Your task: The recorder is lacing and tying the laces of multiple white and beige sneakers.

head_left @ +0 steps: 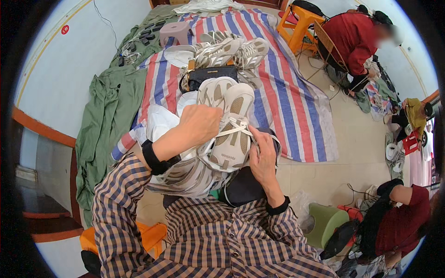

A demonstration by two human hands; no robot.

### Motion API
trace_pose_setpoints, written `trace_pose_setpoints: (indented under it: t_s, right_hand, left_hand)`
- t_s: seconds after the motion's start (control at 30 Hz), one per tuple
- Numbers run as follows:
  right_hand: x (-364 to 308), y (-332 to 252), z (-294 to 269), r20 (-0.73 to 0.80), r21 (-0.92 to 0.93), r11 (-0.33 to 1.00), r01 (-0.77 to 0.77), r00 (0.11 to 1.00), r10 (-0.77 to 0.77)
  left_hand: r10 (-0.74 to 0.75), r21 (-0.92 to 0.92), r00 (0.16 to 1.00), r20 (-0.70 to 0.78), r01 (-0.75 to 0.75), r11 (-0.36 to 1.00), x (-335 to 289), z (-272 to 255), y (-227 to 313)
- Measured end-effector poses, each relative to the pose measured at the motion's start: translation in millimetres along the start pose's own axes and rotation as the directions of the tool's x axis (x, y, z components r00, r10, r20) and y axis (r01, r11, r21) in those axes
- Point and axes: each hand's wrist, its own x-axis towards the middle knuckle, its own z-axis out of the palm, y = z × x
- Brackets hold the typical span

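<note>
Sneaker, beige-and-white with tan mesh [239, 105], sits before us, toe away, between our hands. Left hand [201, 125] curled tight on flat cream lace [229, 131]; right hand [263, 155], fingertips at lace's other side, grip unclear. Best we pull both ends evenly, keeping crossing flat, beige tongue [227, 150] centred. Beyond: black rectangular handbag [215, 74], red-white-blue striped plastic sheet [296, 111].
</note>
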Motion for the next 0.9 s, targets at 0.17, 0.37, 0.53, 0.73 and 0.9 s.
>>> trace_pose_setpoints:
  t_s: [0.17, 0.37, 0.53, 0.73, 0.9]
  right_hand:
    - [-1, 0, -6, -0.038, -0.035, 0.999, -0.023, 0.999, 0.022]
    - [-10, 8, 11, -0.139, -0.014, 0.999, -0.049, 0.989, 0.047]
    - [-9, 8, 17, -0.135, -0.011, 1.0, 0.028, 0.99, -0.029]
    - [-5, 11, 15, -0.183, 0.013, 0.999, -0.032, 0.983, 0.034]
    - [-8, 14, 20, -0.249, -0.005, 0.999, -0.034, 0.968, 0.031]
  left_hand:
    - [0.079, 0.11, 0.995, 0.054, -0.085, 0.99, 14, 7, 9]
    - [0.096, 0.236, 0.963, 0.252, -0.158, 0.959, 17, 7, 21]
    - [0.032, 0.108, 0.986, 0.163, -0.05, 0.993, 1, 0, -2]
    - [0.188, 0.093, 0.973, -0.131, -0.177, 0.98, -18, -5, 33]
    - [0.193, 0.225, 0.976, -0.103, -0.167, 0.96, -19, 11, 27]
